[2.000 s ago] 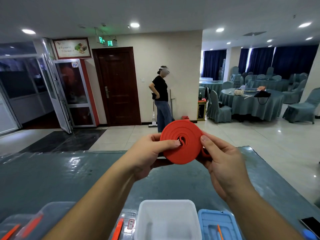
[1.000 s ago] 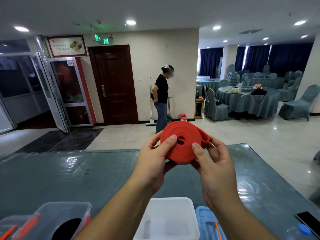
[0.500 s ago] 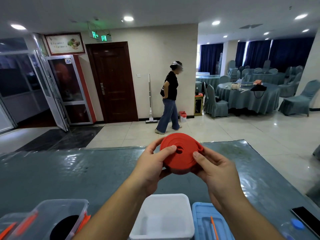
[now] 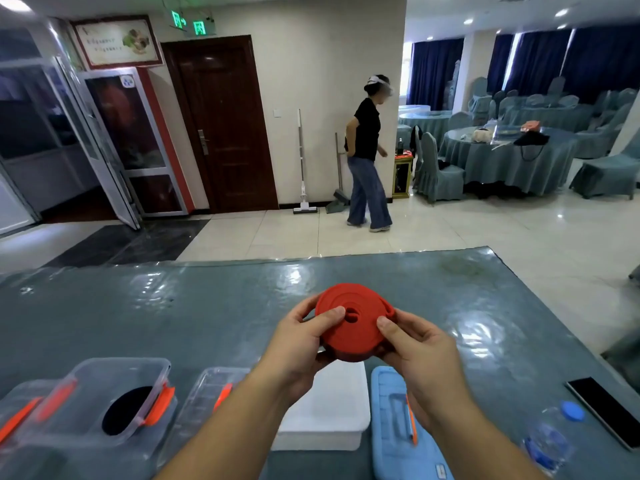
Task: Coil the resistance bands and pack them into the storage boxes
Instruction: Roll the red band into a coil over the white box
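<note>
The coiled red band (image 4: 351, 325) is pinched flat between the left hand (image 4: 303, 344) and right hand (image 4: 417, 351), thumbs pressed on top, apparently so it cannot unwind, above the open white box (image 4: 341, 410).

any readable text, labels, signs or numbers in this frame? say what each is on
Nothing can be quoted.
Green exit signs over the dark door: glowing symbols, blurred.
Framed poster on the wall: two lines of text, too small to read.
Round blue sticker on the glass door: illegible.
Small label on the blue lid: blurred.
</note>
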Available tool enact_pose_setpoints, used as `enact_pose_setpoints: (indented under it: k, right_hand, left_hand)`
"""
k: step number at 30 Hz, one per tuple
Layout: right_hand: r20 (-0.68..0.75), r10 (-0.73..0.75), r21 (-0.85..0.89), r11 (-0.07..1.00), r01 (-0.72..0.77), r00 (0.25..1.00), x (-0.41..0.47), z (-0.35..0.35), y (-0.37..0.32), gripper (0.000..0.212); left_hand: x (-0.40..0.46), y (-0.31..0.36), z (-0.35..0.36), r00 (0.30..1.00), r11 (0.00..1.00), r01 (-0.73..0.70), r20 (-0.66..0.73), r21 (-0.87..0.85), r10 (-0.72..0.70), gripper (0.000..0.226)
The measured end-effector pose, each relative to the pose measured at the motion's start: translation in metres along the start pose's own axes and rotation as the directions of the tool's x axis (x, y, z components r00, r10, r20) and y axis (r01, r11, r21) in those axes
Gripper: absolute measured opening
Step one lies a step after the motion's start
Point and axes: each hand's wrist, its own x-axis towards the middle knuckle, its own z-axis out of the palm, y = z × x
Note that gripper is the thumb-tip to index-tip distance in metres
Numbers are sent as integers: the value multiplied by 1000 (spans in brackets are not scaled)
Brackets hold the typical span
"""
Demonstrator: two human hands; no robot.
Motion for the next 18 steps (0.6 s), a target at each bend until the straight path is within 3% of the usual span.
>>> enact_pose_setpoints:
  k: [10, 14, 18]
  right_hand:
    - [-3, 220, -45, 975, -220, 976, 7, 0, 57, 21]
    - [-7, 278, -62, 959, -278, 961, 6, 12, 88, 33]
    - [-60, 335, -104, 935, -339, 940, 16, 22, 114, 31]
  left_hand:
    - [17, -52, -37, 983, 993, 99, -152, -61, -108, 31]
    - [32, -67, -59, 969, 984, 164, -172, -75, -174, 31]
    - [51, -76, -88, 946, 962, 273, -172, -28, -273, 30]
